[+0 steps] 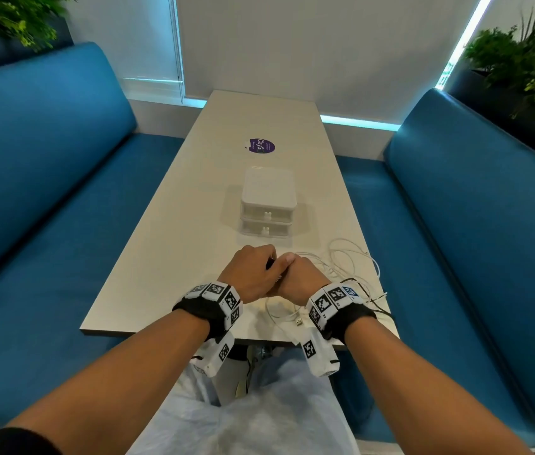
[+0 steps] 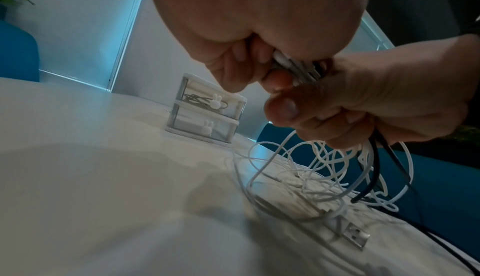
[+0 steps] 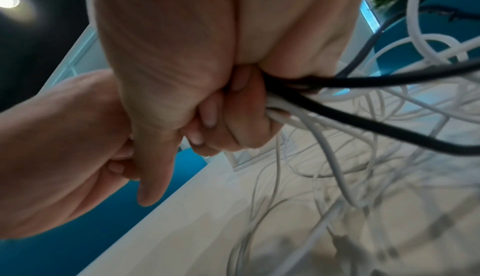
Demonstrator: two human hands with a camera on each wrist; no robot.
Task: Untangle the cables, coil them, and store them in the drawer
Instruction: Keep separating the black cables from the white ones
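Café-style booth: blue benches point(image 1: 46, 178), long table point(image 1: 167, 244), planters point(image 1: 522, 70).

Table point(image 1: 174, 224): drawer unit point(image 1: 267, 205), cables point(image 1: 351, 264), sticker point(image 1: 261, 146).

Two hands are in view, the left hand point(image 1: 253, 272) and the right hand point(image 1: 299, 277), each with one marker-covered wristband. One table point(image 1: 167, 257) stands between two blue benches, one left point(image 1: 46, 178) and one right point(image 1: 476, 205). One small drawer unit point(image 1: 267, 205) sits mid-table with two drawers, each bearing one rabbit-shaped knob. One purple round sticker point(image 1: 261, 146) lies farther off. The cables point(image 2: 311, 174) form one tangle: several white strands, too knotted to count, and at least one black cable point(image 3: 389, 130). One USB plug point(image 2: 355, 237) shows. Two plants point(image 1: 528, 67) flank the far corners.
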